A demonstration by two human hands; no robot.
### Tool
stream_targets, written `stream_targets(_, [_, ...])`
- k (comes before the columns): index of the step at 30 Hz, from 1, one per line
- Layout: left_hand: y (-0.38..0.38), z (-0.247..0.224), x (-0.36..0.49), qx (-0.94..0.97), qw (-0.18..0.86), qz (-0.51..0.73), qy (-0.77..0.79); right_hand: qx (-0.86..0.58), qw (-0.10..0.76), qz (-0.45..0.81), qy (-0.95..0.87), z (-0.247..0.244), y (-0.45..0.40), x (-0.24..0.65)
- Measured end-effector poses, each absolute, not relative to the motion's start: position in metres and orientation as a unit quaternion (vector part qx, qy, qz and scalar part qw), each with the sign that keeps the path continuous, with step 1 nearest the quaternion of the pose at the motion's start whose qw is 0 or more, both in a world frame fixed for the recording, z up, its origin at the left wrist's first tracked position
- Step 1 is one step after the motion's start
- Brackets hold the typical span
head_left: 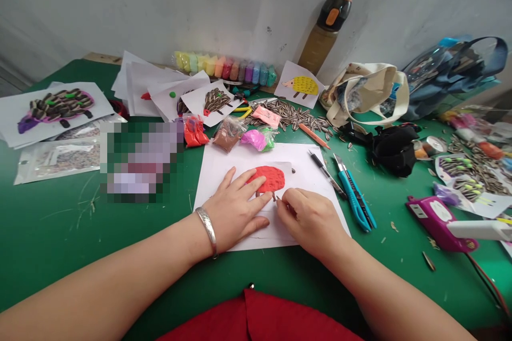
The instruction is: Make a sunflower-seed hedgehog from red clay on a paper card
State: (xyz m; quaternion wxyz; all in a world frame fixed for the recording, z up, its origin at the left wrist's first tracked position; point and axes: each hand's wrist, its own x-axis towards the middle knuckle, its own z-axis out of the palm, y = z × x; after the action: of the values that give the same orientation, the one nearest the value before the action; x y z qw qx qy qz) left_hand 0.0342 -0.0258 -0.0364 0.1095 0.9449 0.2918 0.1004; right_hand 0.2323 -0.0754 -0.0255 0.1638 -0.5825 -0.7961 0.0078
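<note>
A flat red clay body (272,178) with short brown legs lies on a small sheet of paper, over a larger white sheet (218,162). My left hand (242,208) rests on the paper with its fingers spread, the fingertips reaching the red clay's left side. Close to the brown legs, my right hand (310,219) is closed, thumb and forefinger pressed together at the paper. Whatever is in that pinch is hidden or too small to name. A black pen (327,175) and a blue utility knife (355,197) lie to the right of this hand.
Bags of red clay (195,131), brown clay (229,134) and pink clay (256,138) sit beyond the paper. Sunflower seeds (294,114) are heaped behind them. A bottle (325,34) stands by the wall, and a purple glue gun (442,224) lies at right.
</note>
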Motion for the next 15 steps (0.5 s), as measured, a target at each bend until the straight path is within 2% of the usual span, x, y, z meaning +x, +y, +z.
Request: stream_targets(15, [-0.0247, -0.0398, 0.0342, 0.943, 0.110, 0.100, 0.297, -0.584, 0.158, -0.051, -0.794, -0.0345, -0.0685, 0.2234])
